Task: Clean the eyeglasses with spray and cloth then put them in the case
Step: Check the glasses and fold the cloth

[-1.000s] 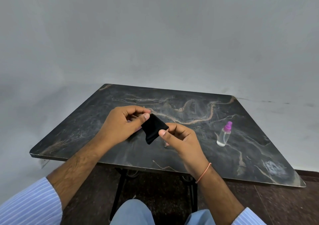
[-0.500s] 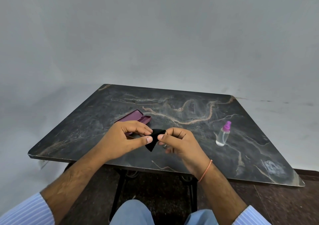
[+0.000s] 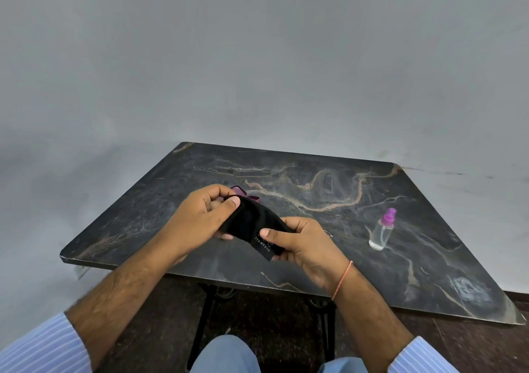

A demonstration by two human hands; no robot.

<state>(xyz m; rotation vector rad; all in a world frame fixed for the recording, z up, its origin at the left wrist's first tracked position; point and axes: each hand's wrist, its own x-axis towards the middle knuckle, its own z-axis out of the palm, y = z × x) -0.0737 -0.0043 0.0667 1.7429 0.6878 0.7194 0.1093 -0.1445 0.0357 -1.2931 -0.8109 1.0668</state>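
Note:
A black cleaning cloth (image 3: 252,223) with small white lettering is stretched between both hands above the table's near half. My left hand (image 3: 197,218) pinches its upper left end. My right hand (image 3: 303,244) grips its lower right end with the thumb on top. Behind my left hand a maroon glasses case (image 3: 240,191) lies on the table, mostly hidden. A thin metal bit of the eyeglasses (image 3: 328,233) shows just right of my right hand; the rest is hidden. The clear spray bottle (image 3: 382,229) with a pink pump top stands upright to the right.
The dark marble-patterned table (image 3: 315,183) stands against a plain grey wall. Its near edge runs just under my forearms, with black metal legs (image 3: 206,309) and my knees below. A whitish smudge (image 3: 469,289) marks the table's near right corner.
The cloth was bunched into a small fold between my fingertips half a second ago. Now it is spread out longer between both hands, which have moved apart.

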